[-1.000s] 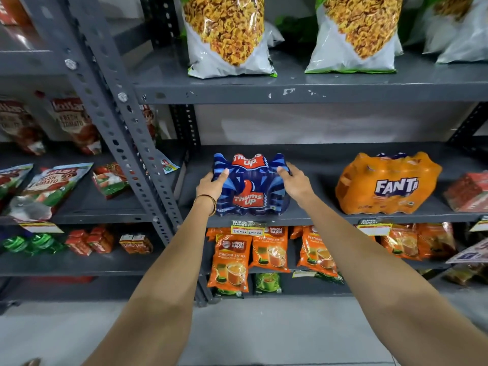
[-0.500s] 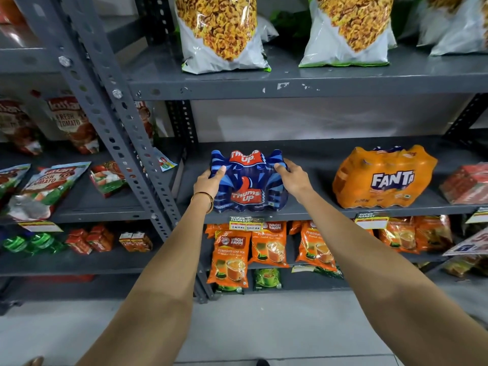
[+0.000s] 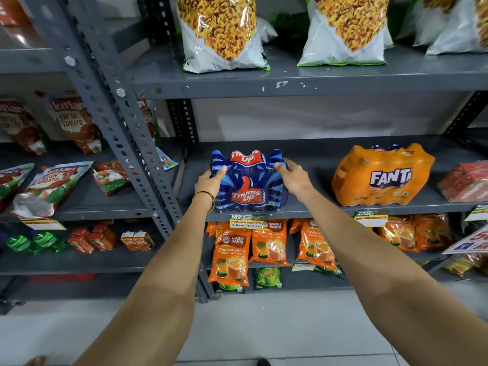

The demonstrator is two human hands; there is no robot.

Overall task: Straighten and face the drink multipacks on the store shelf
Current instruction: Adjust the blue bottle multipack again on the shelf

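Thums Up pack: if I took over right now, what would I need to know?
Left hand and right hand each grip a side of the blue Thums Up pack.
It sits at the front edge of the middle shelf, logo facing out, above a price tag.
The orange Fanta pack stands to its right, untouched and slightly angled.
Left: release Thums Up, then square up Fanta.

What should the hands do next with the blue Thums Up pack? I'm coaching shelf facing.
Probably let go and move to the orange shrink-wrapped Fanta multipack: the blue shrink-wrapped Thums Up multipack, gripped by left hand and right hand, already sits label-forward at the grey metal shelf's edge.
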